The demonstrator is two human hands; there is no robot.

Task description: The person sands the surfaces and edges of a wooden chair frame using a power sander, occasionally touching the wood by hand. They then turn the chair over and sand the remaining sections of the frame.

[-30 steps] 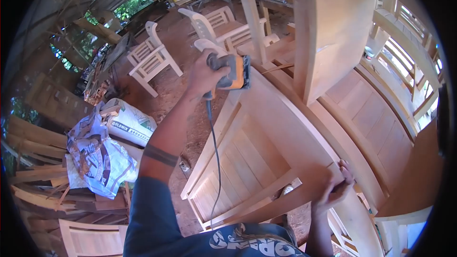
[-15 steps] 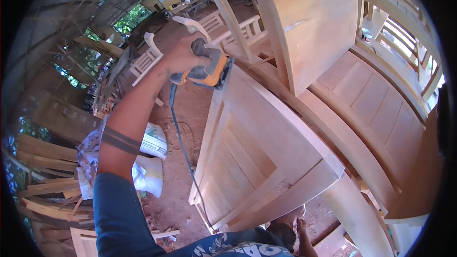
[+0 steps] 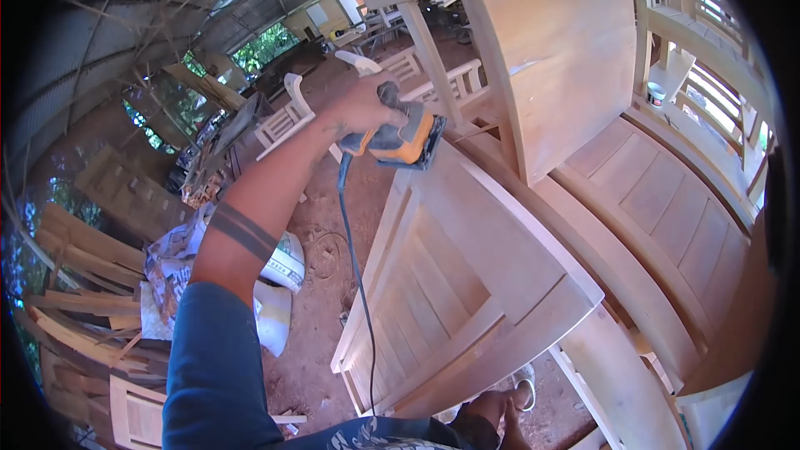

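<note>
My left hand (image 3: 365,103) is closed around the top of an orange and grey electric sander (image 3: 402,142). The sander's black base lies over the far, narrow end of a pale wooden panel (image 3: 492,233) with a slatted inset. From the back of the sander, a dark power cord (image 3: 357,271) runs down past the panel's left edge toward my body. Low in the view, what seems to be my right hand (image 3: 511,423) shows small beside my bent leg, its fingers not clear.
Right of the panel stand large wooden furniture pieces, including an upright board (image 3: 567,50) and a slatted panel (image 3: 658,192). A small white tub (image 3: 657,95) sits on a rail. White sacks (image 3: 273,317) and a pile of wood offcuts (image 3: 83,308) lie left. Chair frames (image 3: 287,121) stand behind.
The camera view has shifted, so the scene sits farther right and lower. My left hand still grips the sander, which remains at the far end of the panel.
</note>
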